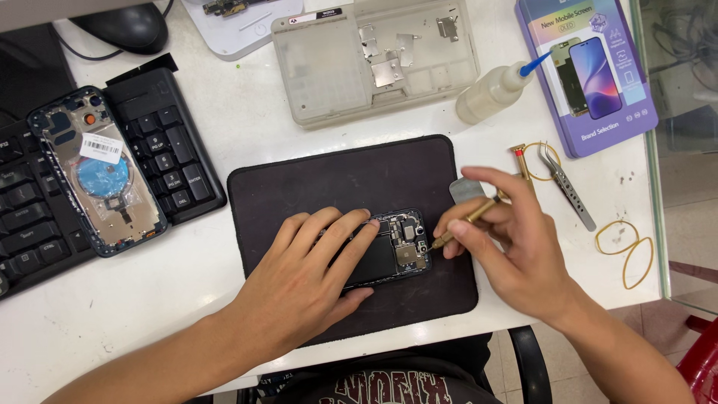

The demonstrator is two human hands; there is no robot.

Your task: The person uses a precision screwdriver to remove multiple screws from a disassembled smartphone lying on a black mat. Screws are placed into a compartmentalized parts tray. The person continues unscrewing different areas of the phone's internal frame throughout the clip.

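An opened phone (396,247), its battery and circuit boards showing, lies on a dark work mat (351,183). My left hand (310,277) presses flat over the phone's left part and holds it still. My right hand (508,239) grips a brass-coloured screwdriver (467,221); its tip touches the phone's right edge near a metal shield.
A phone back housing (97,172) rests on a black keyboard (161,146) at left. A clear parts tray (374,56), a squeeze bottle (493,90) and a purple screen box (591,67) stand behind. Tweezers (568,187) and rubber bands (624,247) lie at right, near the table edge.
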